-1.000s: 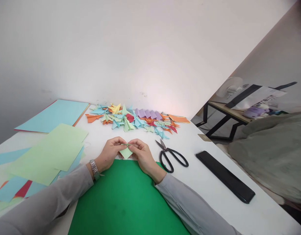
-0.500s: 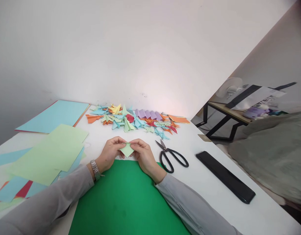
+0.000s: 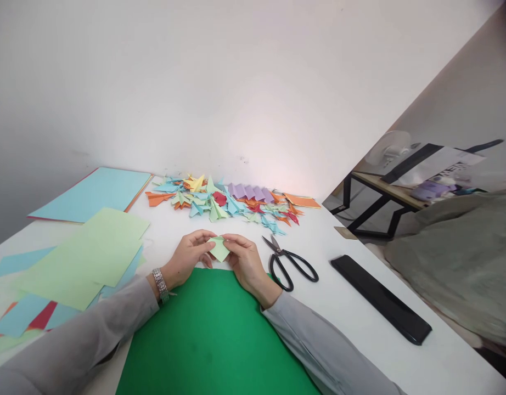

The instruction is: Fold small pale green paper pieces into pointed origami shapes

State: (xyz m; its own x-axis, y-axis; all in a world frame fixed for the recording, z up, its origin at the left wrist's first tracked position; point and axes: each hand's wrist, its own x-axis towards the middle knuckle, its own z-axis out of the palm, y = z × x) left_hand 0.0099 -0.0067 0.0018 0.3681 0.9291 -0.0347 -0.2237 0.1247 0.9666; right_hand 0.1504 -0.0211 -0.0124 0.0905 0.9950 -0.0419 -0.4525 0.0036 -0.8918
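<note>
Wall (image 3: 220, 82) backs everything we see, and the white table (image 3: 310, 321) runs up to it, so loose paper has something to stop against. Across the near part lies a big green sheet (image 3: 212, 334), probably as a smooth surface to work over. Beyond it, a heap of folded paper (image 3: 217, 210) spreads along the wall, a spot that we think keeps the pieces clear of our hands. On our left, a blue-topped stack (image 3: 96, 192) lies neat, perhaps to keep its sheets flat, while the pale green sheets (image 3: 84, 258) nearer to us overlap loosely, easy to pick from. On our right, a long black case (image 3: 380, 299) lies slantwise, out to the side where it blocks nothing. Between it and our hands rest the scissors (image 3: 280, 252), blades pointing away from us, which seems both safe and handy. Our left hand (image 3: 187, 255) and right hand (image 3: 247, 263) face each other, each pinching one side of the small green paper (image 3: 219, 250), likely because so thin a piece needs both ends steadied. That paper is held just past the green sheet's far edge, one corner pointing toward us; its back is hidden from us.
</note>
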